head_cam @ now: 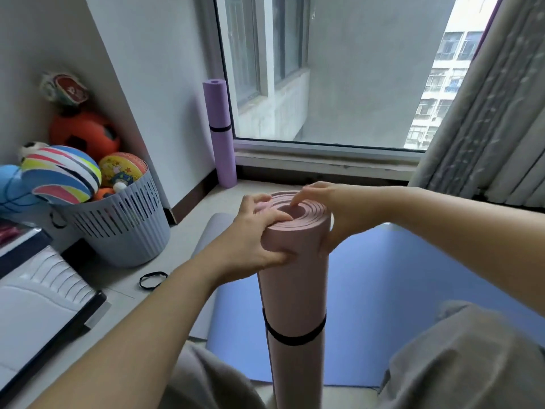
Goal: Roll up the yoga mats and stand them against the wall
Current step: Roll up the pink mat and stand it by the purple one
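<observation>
Both arms reach forward; left hand (253, 234) and right hand (336, 211) clasp, fingers (261, 199) curled.

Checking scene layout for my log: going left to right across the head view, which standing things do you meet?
Grey slatted plastic basket full of balls → purple rolled yoga mat standing by the window → pink rolled yoga mat with a black band, held upright → grey pleated curtain.

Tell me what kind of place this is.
Most likely a room in a flat, well above the ground: a basket of toy balls stands by the wall, a curtain hangs beside the window, and apartment blocks show through it.
</observation>
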